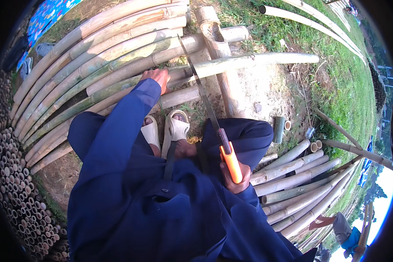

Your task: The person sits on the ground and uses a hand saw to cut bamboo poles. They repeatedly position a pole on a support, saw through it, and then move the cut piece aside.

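My right hand (237,178) is wrapped round the orange handle of a handsaw (231,161). The saw's long, narrow blade slants away from me and lies across a pale bamboo pole (270,59); whether its teeth have cut in cannot be made out. Left of the blade, my left hand (158,78) is closed over that same pole. Further right, the pole crosses a thick bamboo support (220,50) with an open notch near its far end. My knees are bent, with my sandalled feet just short of the poles.
Several long bamboo poles (105,35) lie side by side at the left. More cut lengths (301,170) are piled at my right, near a short green bamboo piece (279,129). A stack of bamboo tubes (22,192) fills the lower left. Another person (340,227) is at the lower right.
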### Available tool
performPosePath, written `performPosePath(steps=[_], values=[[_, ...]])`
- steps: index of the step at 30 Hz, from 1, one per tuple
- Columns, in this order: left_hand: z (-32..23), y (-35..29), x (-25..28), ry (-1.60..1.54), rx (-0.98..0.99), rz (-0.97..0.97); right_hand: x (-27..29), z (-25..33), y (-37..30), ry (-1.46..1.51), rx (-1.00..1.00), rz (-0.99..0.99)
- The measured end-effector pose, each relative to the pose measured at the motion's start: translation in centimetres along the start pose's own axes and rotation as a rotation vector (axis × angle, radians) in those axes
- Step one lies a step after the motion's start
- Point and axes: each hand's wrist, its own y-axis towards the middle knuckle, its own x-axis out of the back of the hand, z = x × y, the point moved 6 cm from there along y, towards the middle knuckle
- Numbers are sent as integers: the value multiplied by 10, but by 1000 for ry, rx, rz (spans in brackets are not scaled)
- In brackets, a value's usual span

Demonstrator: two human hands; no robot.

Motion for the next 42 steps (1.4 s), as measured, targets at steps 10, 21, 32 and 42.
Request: performPosePath(steps=[10,21,32,42], values=[[-7,0,6,41,-30,65,-24,-16,30,40,-112,43],[-12,-8,18,39,-45,78,-32,-23,65,48,-174,72],[-2,1,9,11,-50,34,-52,-18,98,18,5,5],[26,-8,39,-142,-139,-506,-47,-33,98,114,-109,16]])
